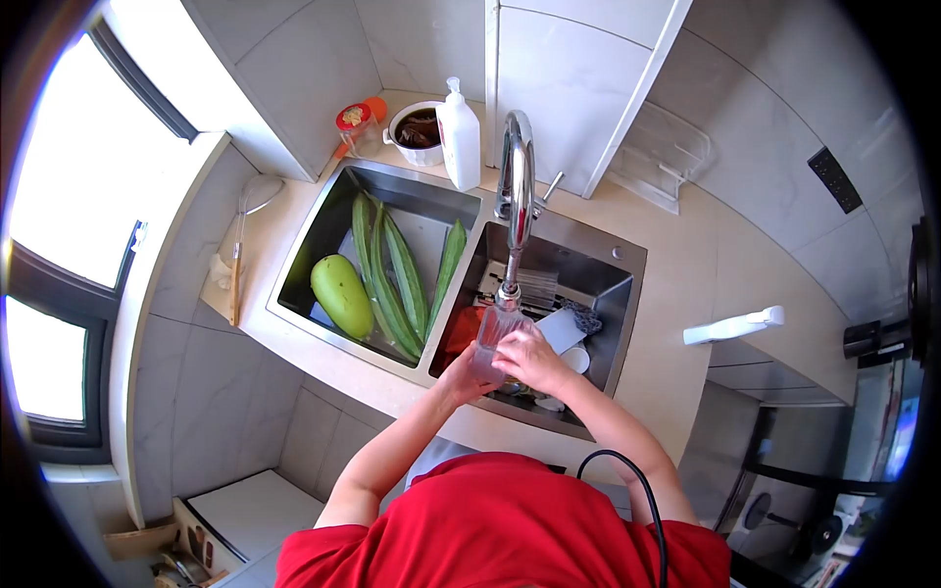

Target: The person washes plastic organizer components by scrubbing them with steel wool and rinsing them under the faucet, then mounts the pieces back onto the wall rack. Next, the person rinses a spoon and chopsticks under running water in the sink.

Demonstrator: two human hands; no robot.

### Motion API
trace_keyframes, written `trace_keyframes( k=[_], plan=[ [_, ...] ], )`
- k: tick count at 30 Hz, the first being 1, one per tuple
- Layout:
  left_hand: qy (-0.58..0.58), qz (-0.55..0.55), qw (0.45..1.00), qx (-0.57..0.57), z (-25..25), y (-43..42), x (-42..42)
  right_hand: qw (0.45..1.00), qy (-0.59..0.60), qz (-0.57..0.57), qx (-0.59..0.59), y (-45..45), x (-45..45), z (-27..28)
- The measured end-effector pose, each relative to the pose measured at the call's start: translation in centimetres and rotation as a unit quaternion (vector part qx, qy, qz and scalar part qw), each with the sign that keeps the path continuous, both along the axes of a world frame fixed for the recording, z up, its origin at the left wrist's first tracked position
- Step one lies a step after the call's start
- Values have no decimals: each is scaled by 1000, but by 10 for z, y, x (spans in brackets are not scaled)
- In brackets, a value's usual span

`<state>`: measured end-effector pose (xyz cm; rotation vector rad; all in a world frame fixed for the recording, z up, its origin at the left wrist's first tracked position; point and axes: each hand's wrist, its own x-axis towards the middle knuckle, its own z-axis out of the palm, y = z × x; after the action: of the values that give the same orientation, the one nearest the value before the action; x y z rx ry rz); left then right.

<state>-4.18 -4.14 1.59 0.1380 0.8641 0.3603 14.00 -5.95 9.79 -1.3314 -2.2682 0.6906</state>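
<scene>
Under the tap (509, 294), a clear see-through container (494, 338), perhaps a plastic cup, is held over the right sink basin (627, 265). My left hand (464, 378) is closed round its lower left side. My right hand (530, 359) has its fingers bent and pressed against the container's right side; its fingertips are partly hard to make out. Below my hands the basin holds a red item (463, 333), a white flat piece (560, 330), a dark mesh scrubber (584, 317) and a small white round item (575, 361).
In the left basin (294, 284) lie a pale green gourd (342, 297) and several long ridged gourds (387, 274). Behind stand a white pump bottle (459, 139), a pot of dark liquid (418, 132) and a red-lidded jar (359, 127). A strainer (238, 255) lies left, a white-handled object (733, 326) right.
</scene>
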Motion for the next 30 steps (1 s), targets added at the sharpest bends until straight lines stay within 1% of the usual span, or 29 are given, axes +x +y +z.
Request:
trace_keyframes(
  k=[1,3,4,5,6,7,8,9,11,12,13,15,16,17,18,19,20,22,23,24,25,27,29,30],
  plan=[
    [0,-2,1000,-2,0,1,-2,1000,-1,-4,21,-3,-3,-5],
    [-112,27,993,3,-1,10,-6,1000,11,-26,4,4,-8,-7],
    [-143,19,989,17,-8,22,-6,999,22,-33,13,11,-6,-8],
    [-96,22,995,27,-15,31,-3,998,34,-40,22,19,-4,-9],
    [-62,26,998,20,-12,38,3,995,4,-53,82,25,-2,-10],
    [-28,30,999,12,-9,40,9,994,-9,-60,92,25,3,-11],
    [-55,21,998,14,-5,37,12,996,-16,-58,65,19,6,-11],
    [-56,22,998,14,-9,33,11,997,-23,-55,39,12,7,-10],
    [-38,-19,999,2,-24,19,9,996,-59,-28,53,-5,5,-8],
    [-98,-2,995,-18,-21,16,5,998,-49,-20,47,-8,2,-12],
    [-98,-6,995,-19,-23,19,3,997,-58,-25,50,-7,-1,-14],
    [-102,15,995,6,-22,33,3,997,-16,-46,53,6,-3,-22],
    [-59,30,998,8,0,38,7,996,-15,-71,51,11,0,-20],
    [-16,48,999,7,2,41,11,994,-14,-97,50,14,4,-18],
    [-62,47,997,7,-17,40,9,991,-6,-97,87,13,9,-19],
    [-108,46,993,7,-24,39,9,991,-6,-97,87,13,10,-15],
    [-108,46,993,7,-31,38,5,995,1,-82,64,11,11,-11],
    [15,-13,999,-27,-17,36,-5,997,35,-62,15,15,16,-15],
    [15,-14,999,-27,-14,39,-8,995,73,-67,-13,22,23,-29],
    [48,-20,999,3,-12,44,-11,968,198,-100,-116,26,28,-45],
    [83,-25,996,34,-10,48,-15,914,317,-129,-218,28,30,-48],
    [71,-31,996,47,-7,51,-19,877,365,-133,-282,30,45,-48],
    [70,-23,996,46,-3,52,-20,845,392,-170,-323,26,52,-45],
    [51,-22,997,61,2,50,-22,844,392,-169,-325,23,53,-41]
  ],
)
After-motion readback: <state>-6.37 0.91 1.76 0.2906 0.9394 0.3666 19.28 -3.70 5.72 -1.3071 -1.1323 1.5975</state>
